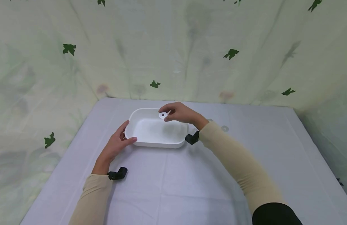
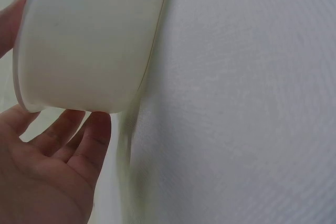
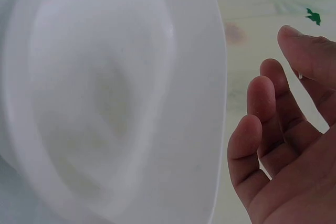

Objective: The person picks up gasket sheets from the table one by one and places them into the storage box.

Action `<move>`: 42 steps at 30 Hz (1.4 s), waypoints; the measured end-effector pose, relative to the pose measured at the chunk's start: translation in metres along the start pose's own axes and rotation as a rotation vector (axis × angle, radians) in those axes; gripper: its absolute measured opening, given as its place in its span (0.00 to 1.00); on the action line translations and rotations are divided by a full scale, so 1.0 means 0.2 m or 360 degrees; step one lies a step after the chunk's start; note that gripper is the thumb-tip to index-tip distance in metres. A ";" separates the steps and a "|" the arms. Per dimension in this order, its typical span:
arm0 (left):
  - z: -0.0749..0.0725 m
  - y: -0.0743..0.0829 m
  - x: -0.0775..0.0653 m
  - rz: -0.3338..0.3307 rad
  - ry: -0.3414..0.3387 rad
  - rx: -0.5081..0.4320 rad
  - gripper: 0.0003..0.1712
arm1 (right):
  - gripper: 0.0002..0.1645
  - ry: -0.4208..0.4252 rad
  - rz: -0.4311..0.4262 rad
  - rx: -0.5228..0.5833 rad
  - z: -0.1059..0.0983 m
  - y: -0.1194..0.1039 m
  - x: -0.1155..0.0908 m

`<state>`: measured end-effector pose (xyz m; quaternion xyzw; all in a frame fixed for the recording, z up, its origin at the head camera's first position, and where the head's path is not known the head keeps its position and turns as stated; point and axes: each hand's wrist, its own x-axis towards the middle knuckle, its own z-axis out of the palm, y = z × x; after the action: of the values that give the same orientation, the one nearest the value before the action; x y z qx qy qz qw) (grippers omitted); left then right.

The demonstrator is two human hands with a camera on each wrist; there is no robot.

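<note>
At the left end of the rounded-rectangular, white plastic tub [image 1: 146, 129], the left hand [image 1: 117, 143] is curving partly open around the wall, its thumb lapping the rim and its fingers bracing the outside. Uneven pressure there could be tipping the smooth tub or sliding it across the white cloth-covered counter [image 1: 162, 175]. Above the tub, toward its far side and right of its middle, the right hand [image 1: 180, 113] is pinching a small, flat white disc with a central hole [image 1: 161, 117] between thumb and forefinger, its other fingers bending loosely. That narrow pinch is risking a slip, and the disc could be hitting the rim and bouncing out. Right of the tub, two pale, flat round discs [image 1: 224, 128] are lying where the right sleeve [image 1: 232, 159] could be brushing them.
</note>
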<state>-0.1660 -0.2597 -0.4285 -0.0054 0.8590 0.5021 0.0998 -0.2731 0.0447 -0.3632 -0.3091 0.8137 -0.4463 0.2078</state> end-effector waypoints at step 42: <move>0.00 0.01 0.01 -0.0009 -0.0002 0.0188 0.58 | 0.26 -0.0154 0.0074 0.0001 0.09 0.03 0.11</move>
<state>-0.1679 -0.2596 -0.4271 -0.0016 0.8871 0.4503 0.1020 -0.2808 0.0215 -0.3795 -0.3113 0.8096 -0.4261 0.2572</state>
